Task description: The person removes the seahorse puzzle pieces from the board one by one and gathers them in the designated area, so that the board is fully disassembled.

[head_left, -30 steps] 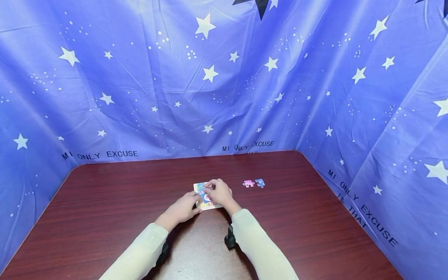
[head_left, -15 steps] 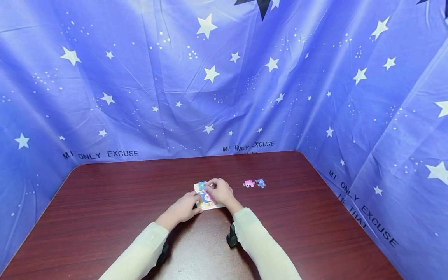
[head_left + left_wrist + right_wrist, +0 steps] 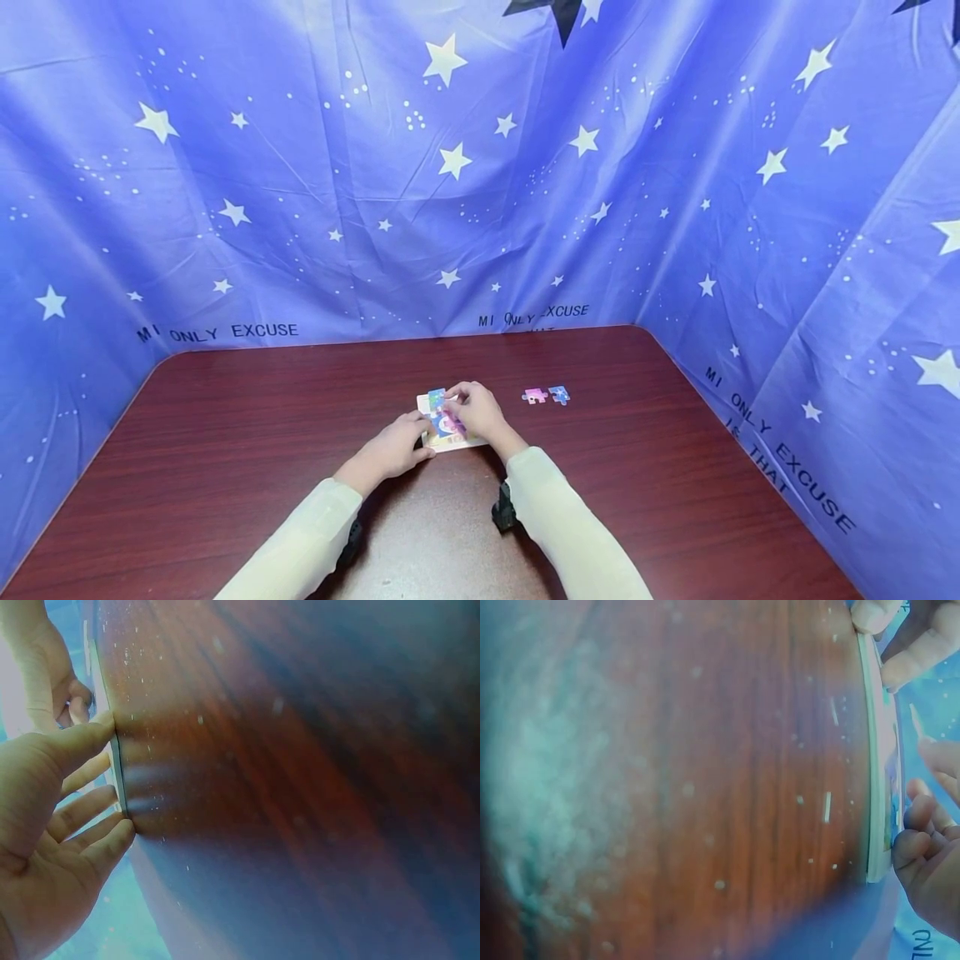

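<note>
A small jigsaw puzzle board (image 3: 450,447) with a pale frame and a colourful picture lies mid-table in the head view. My left hand (image 3: 392,446) holds its left side; in the left wrist view the thumb (image 3: 94,739) is at the near edge and the other fingers lie about the corner. My right hand (image 3: 477,410) is over the board's right part and pinches a blue-and-green puzzle piece (image 3: 436,397) between thumb and fingers. That piece sticks out past the far edge, tilted up off the board. In the right wrist view its thin edge (image 3: 916,722) shows above the board.
Two loose puzzle pieces lie to the right of the board, a pink one (image 3: 535,396) and a blue one (image 3: 558,394). The dark red wooden table (image 3: 247,417) is bounded by a blue star-printed curtain (image 3: 390,167) at the back and sides.
My right hand has lifted the blue-and-green puzzle piece from the board's far left corner, shifting it slightly right. White base now shows there. My left hand stays on the board.
</note>
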Action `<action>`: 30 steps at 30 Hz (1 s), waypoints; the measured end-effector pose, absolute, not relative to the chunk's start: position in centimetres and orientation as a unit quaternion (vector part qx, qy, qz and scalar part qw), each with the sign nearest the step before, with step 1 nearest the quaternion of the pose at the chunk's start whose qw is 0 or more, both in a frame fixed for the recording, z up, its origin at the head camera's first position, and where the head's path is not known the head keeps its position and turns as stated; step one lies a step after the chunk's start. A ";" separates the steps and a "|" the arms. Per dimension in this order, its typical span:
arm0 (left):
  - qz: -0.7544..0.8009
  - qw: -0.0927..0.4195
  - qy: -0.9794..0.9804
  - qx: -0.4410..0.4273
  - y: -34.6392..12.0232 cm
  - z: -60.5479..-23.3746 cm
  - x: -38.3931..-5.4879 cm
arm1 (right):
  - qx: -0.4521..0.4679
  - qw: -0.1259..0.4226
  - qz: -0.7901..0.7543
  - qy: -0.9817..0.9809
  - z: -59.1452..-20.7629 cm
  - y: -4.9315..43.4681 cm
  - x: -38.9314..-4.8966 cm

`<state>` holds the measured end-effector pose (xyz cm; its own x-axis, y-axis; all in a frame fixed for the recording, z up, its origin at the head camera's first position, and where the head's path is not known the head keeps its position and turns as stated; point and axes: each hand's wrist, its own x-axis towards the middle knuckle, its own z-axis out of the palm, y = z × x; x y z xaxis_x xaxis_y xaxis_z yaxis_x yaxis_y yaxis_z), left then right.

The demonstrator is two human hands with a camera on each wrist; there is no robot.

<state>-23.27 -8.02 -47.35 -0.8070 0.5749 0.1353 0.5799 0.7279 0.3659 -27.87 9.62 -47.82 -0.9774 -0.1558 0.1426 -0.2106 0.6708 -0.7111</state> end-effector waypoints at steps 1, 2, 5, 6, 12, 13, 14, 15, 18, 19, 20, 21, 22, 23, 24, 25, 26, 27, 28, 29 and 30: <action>-0.200 0.007 -0.929 -0.311 -8.0 -47.4 -23.3 | 0.103 0.035 0.395 -0.912 -47.8 9.6 -27.9; -0.202 0.006 -0.929 -0.310 -8.0 -47.4 -23.2 | 0.106 0.036 0.394 -0.912 -47.8 9.6 -27.8; -0.205 0.007 -0.928 -0.309 -8.0 -47.3 -23.2 | 0.114 0.038 0.394 -0.911 -47.7 9.7 -27.8; -0.206 0.008 -0.928 -0.309 -8.0 -47.3 -23.2 | 0.115 0.038 0.394 -0.911 -47.7 9.7 -27.8; -0.202 0.006 -0.930 -0.307 -8.0 -47.4 -23.2 | 0.113 0.037 0.392 -0.912 -47.6 9.8 -27.7; -0.202 0.005 -0.930 -0.306 -8.0 -47.4 -23.3 | 0.112 0.038 0.392 -0.913 -47.6 9.9 -27.7; -0.203 0.003 -0.931 -0.305 -8.0 -47.4 -23.3 | 0.110 0.038 0.390 -0.913 -47.7 9.9 -27.7; -0.203 0.002 -0.931 -0.304 -8.0 -47.4 -23.3 | 0.110 0.038 0.391 -0.913 -47.7 9.9 -27.7; -0.202 -0.004 -0.932 -0.301 -8.0 -47.4 -23.4 | 0.113 0.041 0.390 -0.913 -47.6 10.1 -27.7; -0.202 -0.005 -0.932 -0.301 -8.0 -47.4 -23.4 | 0.113 0.041 0.391 -0.912 -47.6 10.1 -27.6; -0.202 -0.006 -0.932 -0.300 -8.0 -47.4 -23.4 | 0.115 0.041 0.392 -0.912 -47.5 10.1 -27.6; -0.203 -0.007 -0.932 -0.299 -8.0 -47.4 -23.4 | 0.117 0.041 0.393 -0.911 -47.5 10.2 -27.6; -0.202 -0.007 -0.933 -0.299 -7.9 -47.4 -23.4 | 0.117 0.041 0.392 -0.912 -47.5 10.2 -27.6; -0.203 -0.008 -0.933 -0.298 -7.9 -47.4 -23.5 | 0.117 0.040 0.391 -0.912 -47.5 10.3 -27.6; -0.203 -0.007 -0.932 -0.299 -7.9 -47.5 -23.5 | 0.118 0.040 0.390 -0.912 -47.4 10.3 -27.6; -0.204 -0.007 -0.932 -0.298 -7.9 -47.5 -23.5 | 0.119 0.039 0.391 -0.912 -47.4 10.4 -27.6; -0.205 -0.005 -0.932 -0.298 -7.9 -47.5 -23.4 | 0.120 0.039 0.390 -0.912 -47.4 10.5 -27.6; -0.205 -0.004 -0.932 -0.299 -7.9 -47.5 -23.4 | 0.120 0.039 0.390 -0.912 -47.4 10.5 -27.6; -0.206 -0.004 -0.932 -0.299 -7.9 -47.5 -23.4 | 0.120 0.039 0.390 -0.912 -47.4 10.6 -27.6; -0.207 -0.003 -0.932 -0.299 -7.9 -47.4 -23.4 | 0.120 0.039 0.391 -0.912 -47.4 10.7 -27.6; -0.206 -0.001 -0.931 -0.300 -7.9 -47.4 -23.4 | 0.120 0.039 0.391 -0.912 -47.4 10.7 -27.6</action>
<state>-23.39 -7.94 -47.44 -0.8197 0.5596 0.1226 0.5590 0.7345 0.3847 -27.60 10.70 -47.41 -0.9682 -0.1887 0.1645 -0.2493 0.6659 -0.7032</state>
